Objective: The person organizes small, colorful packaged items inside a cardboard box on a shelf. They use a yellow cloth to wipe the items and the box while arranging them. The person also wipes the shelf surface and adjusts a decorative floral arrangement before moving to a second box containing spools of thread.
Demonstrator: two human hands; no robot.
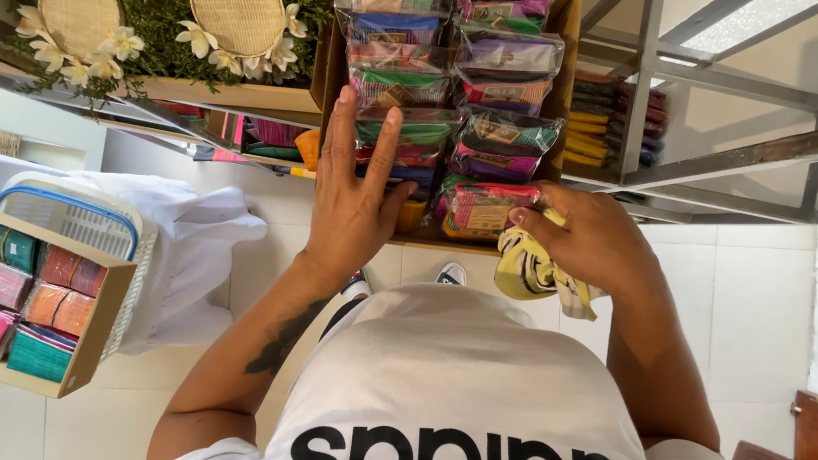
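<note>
The tall cardboard box (565, 35) holds two columns of clear plastic packets of folded, brightly coloured cloth, and everything else is placed from it. The left hand (352, 195) lies flat and open on the lower packets of the left column, fingers spread and pointing up the stack, palm pressed over a green and blue packet (418, 131). The right hand (588, 239) sits at the box's lower right corner, its fingers closed around a crumpled yellow, black and white cloth (530, 270), fingertips just touching the bottom packet of the right column, a red and green one (481, 207). The two hands are apart, one on each column.

Left of the box, on a shelf, stand two round woven fans (239, 6) among greenery and white flowers. Well below and left of the box, a smaller open cardboard box (89, 339) holds pink, orange and teal cloth bundles, beside a white plastic basket (90, 219) with a blue handle. Right of the box, a metal shelf frame (643, 83) carries stacked folded cloths.
</note>
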